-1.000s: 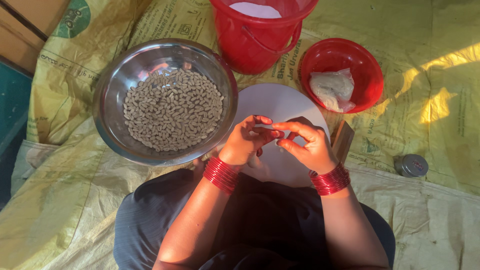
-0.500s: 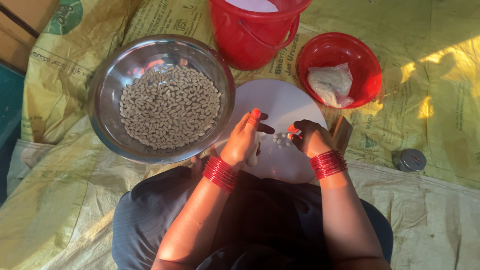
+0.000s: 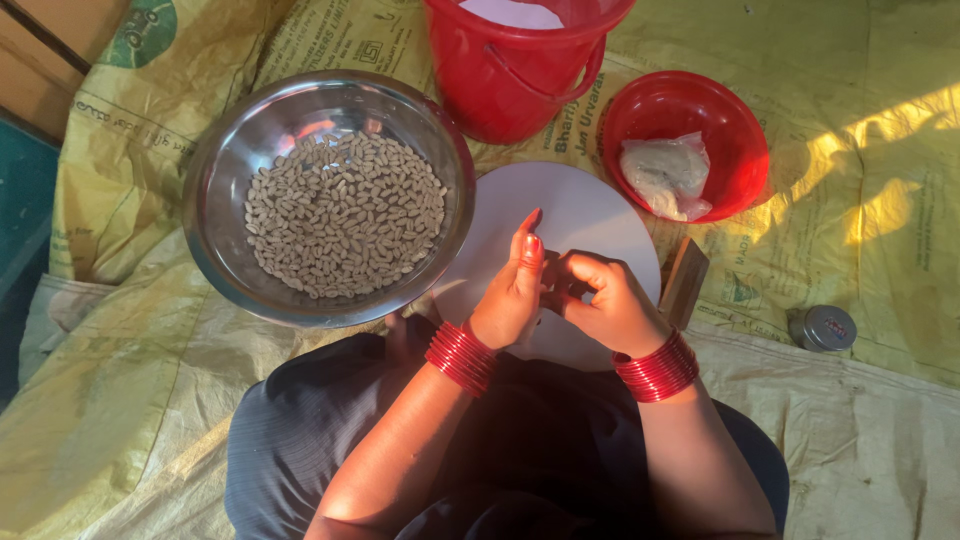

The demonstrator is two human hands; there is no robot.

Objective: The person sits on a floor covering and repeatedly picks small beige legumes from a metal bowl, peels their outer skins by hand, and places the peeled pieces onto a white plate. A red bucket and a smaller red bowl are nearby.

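Both hands sit over the white round board (image 3: 575, 215), which lies on the yellow sheet (image 3: 880, 150) covering the floor.

Left hand (image 3: 512, 295): palm turned inward, fingers (image 3: 527, 245) extended and nearly straight, tips pointing away from the person toward the red bucket (image 3: 515, 65). Right hand (image 3: 600, 300): fingers curled in, thumb and forefinger pinched together against the left palm. Whatever they pinch is too small and shaded to identify; hold state of both hands can't be confirmed. It sits between the two hands, just above the board's near half.

Risks, as judgement:
- Piece is tiny and the grip is a fingertip pinch. A slip likely drops it onto the board or into the lap, where it's hard to spot against the dark cloth (image 3: 330, 440).
- Steel bowl (image 3: 215, 200) full of pale small pieces (image 3: 345, 215) overlaps the board's left edge, close to the left wrist. An elbow swing could tip it and spill the lot.
- Red bowl (image 3: 735, 125) with the white bag (image 3: 665, 175) sits well clear to the right; low risk.

Orientation: piece's long axis can't be read, hidden by the fingers. The left hand's long axis runs near-vertical in the head view, tips pointing away from the person.
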